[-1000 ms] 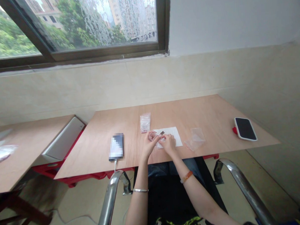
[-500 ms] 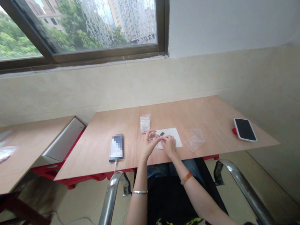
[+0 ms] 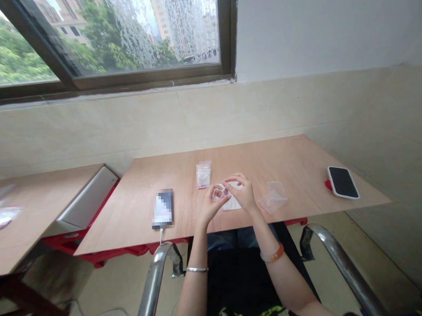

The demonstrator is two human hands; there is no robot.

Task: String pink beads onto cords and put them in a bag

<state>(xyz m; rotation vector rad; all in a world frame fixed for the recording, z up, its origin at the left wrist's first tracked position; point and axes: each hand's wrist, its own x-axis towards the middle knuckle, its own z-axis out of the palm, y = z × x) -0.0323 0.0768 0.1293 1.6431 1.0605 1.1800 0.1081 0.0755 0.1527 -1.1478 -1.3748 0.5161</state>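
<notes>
Above a white sheet of paper [image 3: 232,204] both hands work close together. My left hand [image 3: 212,207] is closed on a thin, pale looped cord [image 3: 217,193]; small dark reddish bits, perhaps beads, [image 3: 225,192] show by its fingertips. Just to the right and slightly higher is my right hand [image 3: 243,190], its thumb and forefinger pinched together near those dark bits. Whatever lies in that pinch is too small to make out. The other right fingers curl above.
A clear bag [image 3: 204,175] with small contents lies behind the hands, and another flat clear bag [image 3: 276,194] on the right. A phone with a cable [image 3: 163,209] is at left. A white-framed device [image 3: 343,182] rests on a red stand at far right. Metal armrests [image 3: 156,277] flank me.
My right hand has risen and shifted to the right, now pinching above the left fingertips. The left hand stays nearly in place with the cord. The dark bits have moved slightly down and left.
</notes>
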